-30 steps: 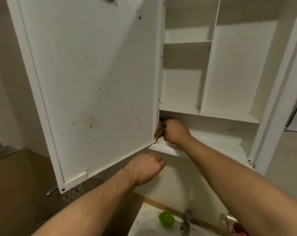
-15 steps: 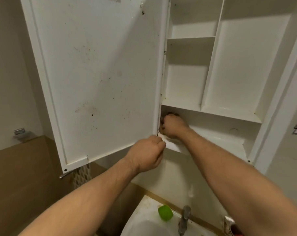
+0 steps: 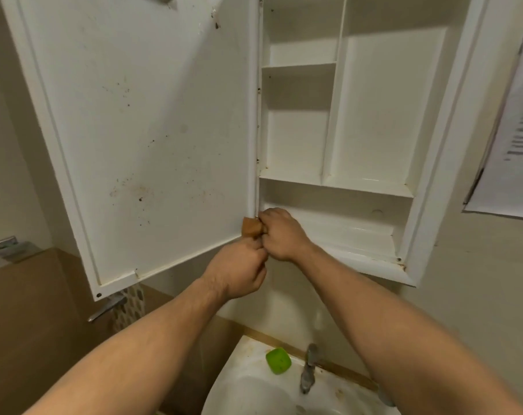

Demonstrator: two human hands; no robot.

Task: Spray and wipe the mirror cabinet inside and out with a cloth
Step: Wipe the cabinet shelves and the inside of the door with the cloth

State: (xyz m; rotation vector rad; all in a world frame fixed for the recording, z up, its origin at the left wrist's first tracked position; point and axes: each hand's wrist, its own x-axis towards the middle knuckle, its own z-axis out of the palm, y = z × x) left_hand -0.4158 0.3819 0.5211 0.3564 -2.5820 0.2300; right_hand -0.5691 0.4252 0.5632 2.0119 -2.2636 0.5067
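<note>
Cloth: one brown cloth, bunched and pressed against the bottom end of the door's hinge edge, at the lower left corner of the cabinet opening.
Right hand: the right hand holds the cloth from the right, its grip curled round it, knuckles toward the camera, in front of the lowest compartment.
Left hand: the left hand sits just below, touching the right hand. Its grip is pressed together in a fist. It may be pinching a lower end of the cloth, but the knuckles hide that and I cannot tell.
Change: a second ago the left hand hung lower, well apart from the right. Half a second ago it had risen close beside it, and now the two touch. More of the cloth shows than before.
Door: one door, swung open to the left, its white inner face flecked with brown specks and smears.
Cabinet: one white mirror cabinet with four compartments: two stacked at the left, one tall at the right, one wide along the bottom.
Below: one sink, one metal tap, and one green object on the sink just left of the tap.
Walls: one printed sheet at the right and one metal bracket at the far left.
</note>
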